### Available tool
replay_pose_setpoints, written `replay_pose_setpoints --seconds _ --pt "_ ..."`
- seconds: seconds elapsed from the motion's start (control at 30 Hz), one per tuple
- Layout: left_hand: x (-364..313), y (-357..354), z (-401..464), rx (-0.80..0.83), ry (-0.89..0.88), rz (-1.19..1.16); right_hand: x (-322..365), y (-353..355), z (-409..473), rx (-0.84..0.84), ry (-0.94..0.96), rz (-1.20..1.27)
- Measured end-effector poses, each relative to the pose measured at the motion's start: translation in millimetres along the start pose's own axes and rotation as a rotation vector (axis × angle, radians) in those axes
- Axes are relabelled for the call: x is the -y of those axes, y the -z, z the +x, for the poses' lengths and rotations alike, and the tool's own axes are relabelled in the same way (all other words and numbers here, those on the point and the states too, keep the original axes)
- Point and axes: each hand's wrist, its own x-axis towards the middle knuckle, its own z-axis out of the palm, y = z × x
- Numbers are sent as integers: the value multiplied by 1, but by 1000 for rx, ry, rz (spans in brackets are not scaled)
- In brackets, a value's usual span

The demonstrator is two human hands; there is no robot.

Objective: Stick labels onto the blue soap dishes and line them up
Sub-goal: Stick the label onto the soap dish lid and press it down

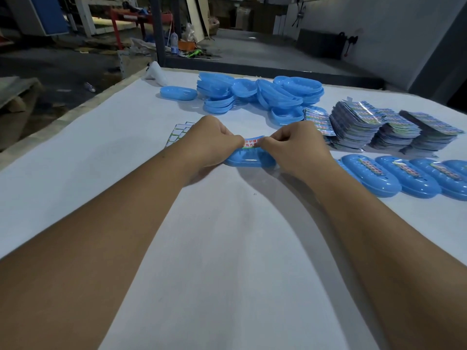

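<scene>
A blue soap dish (249, 160) lies on the white table (227, 248) between my hands. Over its top a label (252, 141) with red characters is stretched; my left hand (209, 140) pinches its left end and my right hand (295, 145) pinches its right end. To the right, a row of labelled soap dishes (371, 174) lies side by side. Unlabelled blue dishes (252, 93) are heaped at the far side of the table, with a single closed one (178, 93) to their left.
Stacks of printed labels (379, 127) sit at the right, behind the labelled row. Label backing sheets (179, 132) show behind my left hand. A white bottle (156, 72) lies at the table's far left corner. Beyond the table is a cluttered workshop floor.
</scene>
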Motion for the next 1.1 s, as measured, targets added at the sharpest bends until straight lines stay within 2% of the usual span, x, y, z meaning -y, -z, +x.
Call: replay_pose_setpoints --seconds 0.17,0.57,0.9,1.1 --pt "4 -3 3 -57 -76 182 -1 -2 2 15 -7 -55" --pt "1 -4 1 -40 -77 177 -1 -4 2 7 -5 -81" --pt "-5 -8 -2 -127 -126 439 4 -4 -2 -3 -25 -122" --pt "-5 -9 3 -131 -135 509 6 -4 -2 -5 -34 -144"
